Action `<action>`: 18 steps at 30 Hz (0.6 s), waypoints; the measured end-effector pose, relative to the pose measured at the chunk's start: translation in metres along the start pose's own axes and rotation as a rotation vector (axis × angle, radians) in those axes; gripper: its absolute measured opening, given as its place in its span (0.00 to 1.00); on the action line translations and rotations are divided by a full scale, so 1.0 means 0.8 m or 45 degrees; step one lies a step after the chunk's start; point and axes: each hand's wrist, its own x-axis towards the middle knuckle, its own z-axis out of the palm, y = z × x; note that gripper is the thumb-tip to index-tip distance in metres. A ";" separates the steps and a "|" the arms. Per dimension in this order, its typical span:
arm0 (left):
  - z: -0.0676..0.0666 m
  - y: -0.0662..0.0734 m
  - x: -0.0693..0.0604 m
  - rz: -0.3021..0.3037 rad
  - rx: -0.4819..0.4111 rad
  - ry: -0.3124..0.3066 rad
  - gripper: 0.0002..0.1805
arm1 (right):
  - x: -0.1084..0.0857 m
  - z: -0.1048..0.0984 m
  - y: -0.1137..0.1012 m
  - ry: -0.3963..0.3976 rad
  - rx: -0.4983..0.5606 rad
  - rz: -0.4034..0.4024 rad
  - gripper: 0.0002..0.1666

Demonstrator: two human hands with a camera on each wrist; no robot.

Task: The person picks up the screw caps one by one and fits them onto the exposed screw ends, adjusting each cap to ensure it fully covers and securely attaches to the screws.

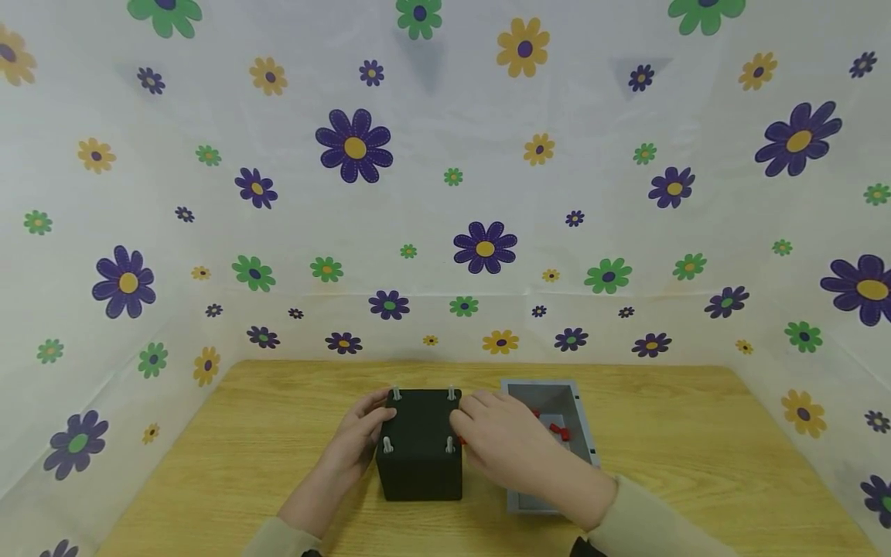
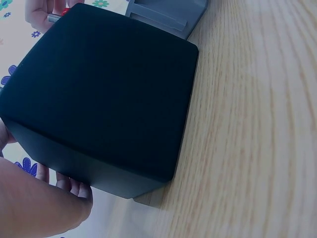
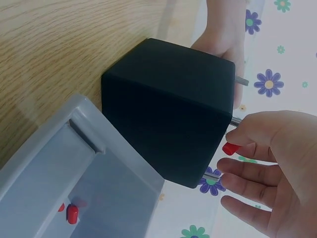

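1. A black box (image 1: 420,433) sat on the wooden worktop (image 1: 696,449), near the middle.
2. Four metal screws (image 1: 387,445) stuck up out of the top of the box, one at each corner.
3. The left hand (image 1: 355,433) was at the left side of the box. Its grip was closed around that side, with the thumb on the top edge and the other fingers down the side.
4. The right hand (image 1: 504,437) was at the right side of the box, up by the top. Its grip was pinched together on a little red cap (image 3: 231,148).
5. That cap was just beside the near right screw. I could not tell if the two were touching.
6. A grey bin (image 1: 585,422) stood on the worktop to the right of the box. The right arm reached over part of it.
7. Some small red bits (image 1: 564,434) lay inside the bin.
8. A white cloth (image 1: 445,209) with purple, green and yellow flowers hung at the far side, the left and the right.
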 end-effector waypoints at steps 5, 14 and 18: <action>0.000 -0.001 0.001 0.004 -0.011 0.006 0.29 | 0.002 0.000 -0.002 -0.023 0.030 0.010 0.09; 0.000 -0.002 0.002 -0.001 -0.006 0.003 0.29 | 0.003 0.004 -0.003 0.006 0.041 0.018 0.09; 0.000 -0.002 0.001 -0.005 -0.005 0.004 0.29 | 0.003 0.005 -0.004 0.023 0.036 0.010 0.09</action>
